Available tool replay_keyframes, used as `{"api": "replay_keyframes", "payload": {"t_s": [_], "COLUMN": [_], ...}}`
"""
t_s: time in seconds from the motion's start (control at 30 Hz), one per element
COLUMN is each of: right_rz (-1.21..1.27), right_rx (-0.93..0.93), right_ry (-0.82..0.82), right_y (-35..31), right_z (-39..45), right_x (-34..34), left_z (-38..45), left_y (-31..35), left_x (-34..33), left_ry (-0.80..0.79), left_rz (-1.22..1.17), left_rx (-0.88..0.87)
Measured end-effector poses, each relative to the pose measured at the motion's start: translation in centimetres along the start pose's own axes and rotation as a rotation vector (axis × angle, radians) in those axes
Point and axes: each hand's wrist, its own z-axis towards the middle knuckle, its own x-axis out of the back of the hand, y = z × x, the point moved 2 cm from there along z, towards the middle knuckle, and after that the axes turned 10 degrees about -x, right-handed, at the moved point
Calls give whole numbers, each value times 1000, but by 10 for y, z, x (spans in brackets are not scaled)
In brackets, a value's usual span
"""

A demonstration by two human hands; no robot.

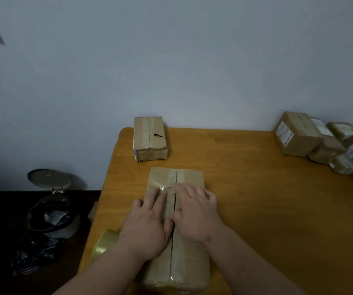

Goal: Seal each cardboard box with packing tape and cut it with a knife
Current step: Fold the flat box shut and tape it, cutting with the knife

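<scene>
A long cardboard box point(179, 260) lies lengthwise in front of me on the wooden table point(256, 199), its two top flaps meeting in a dark centre seam. My left hand point(147, 226) presses flat on the left flap, fingers straight. On the right flap my right hand point(194, 211) lies flat as well. A roll of clear packing tape point(105, 243) stands at the table's left edge, just left of my left wrist. No knife is visible.
A second small box point(150, 138) with a taped seam sits at the table's far left corner. Several labelled boxes point(324, 143) are stacked at the far right. An open pedal bin point(52, 207) and a black bag point(35, 256) stand on the floor to the left.
</scene>
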Motion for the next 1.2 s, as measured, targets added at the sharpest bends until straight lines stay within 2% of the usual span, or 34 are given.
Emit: {"api": "replay_keyframes", "payload": {"t_s": [0.27, 0.33, 0.4, 0.47, 0.57, 0.67, 0.77, 0.83, 0.9, 1.0, 1.1, 1.2], "right_rz": [-100, -54, 24, 136, 254, 151, 222, 285, 232, 81, -52, -157], "right_rx": [22, -53, -206, -348, -372, -343, -350, -355, -303, -99, 53, 97], "right_ry": [-13, -11, 33, -14, -158, -136, -166, -168, -83, 65, 11, -37], "right_y": [-2, 0, 8, 17, 22, 23, 24, 25, 24, 12, 0, -3], "right_z": [4, 2, -7, -20, -28, -22, -20, -22, -21, -11, 2, 9], "right_x": [0, 2, 2, -3, -8, -1, 1, -1, 0, 7, 5, -1], "left_z": [8, 10, 13, 15, 17, 22, 18, 11, 7, 9, 11, 10], "left_y": [-6, -10, -14, -18, -16, -17, -19, -20, -21, -21, -23, -26], "left_x": [-5, 1, 9, 10, 7, 7, -2, -6, -9, -12, -11, -9], "left_ry": [-51, -44, -21, -15, -32, -31, 24, 141, 192, 140, 81, 55], "left_rz": [-88, -122, -120, -140, -116, -67, -277, -501, -621, -656, -604, -534], "left_rx": [-24, 16, 24, 20, -16, -25, -10, 48, 113, 121, 123, 136]}}
